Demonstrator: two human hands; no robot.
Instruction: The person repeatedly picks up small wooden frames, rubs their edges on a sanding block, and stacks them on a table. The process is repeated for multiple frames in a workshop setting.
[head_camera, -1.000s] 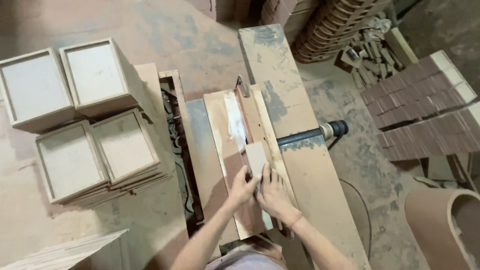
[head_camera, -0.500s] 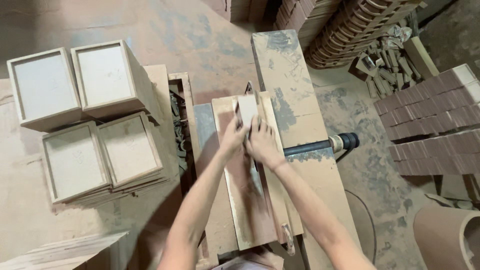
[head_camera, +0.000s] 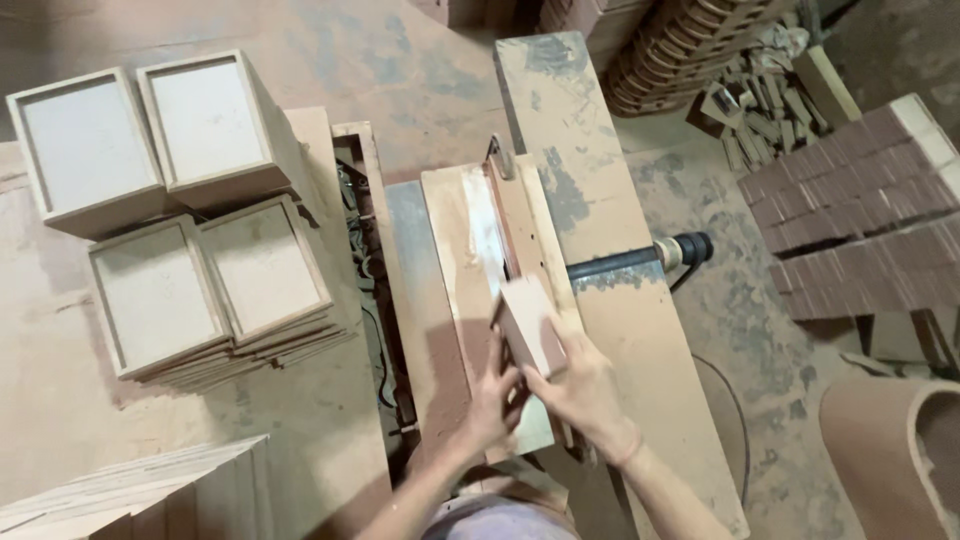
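— So, what are my hands doing?
— Both hands, left hand (head_camera: 497, 395) and right hand (head_camera: 580, 385), are gripping a small wooden block (head_camera: 530, 325), fingers closed around it, on the saw table (head_camera: 455, 260).
— Progress?
— Finished trays (head_camera: 200, 240) are stacking up left; this block is being worked.

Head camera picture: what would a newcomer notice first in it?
First, the two hands, left hand and right hand, gripping a small wooden block over the dusty sliding board at the centre. Next, the stacks of shallow wooden trays on the left. At the right edge lies a pile of reddish-brown panels.
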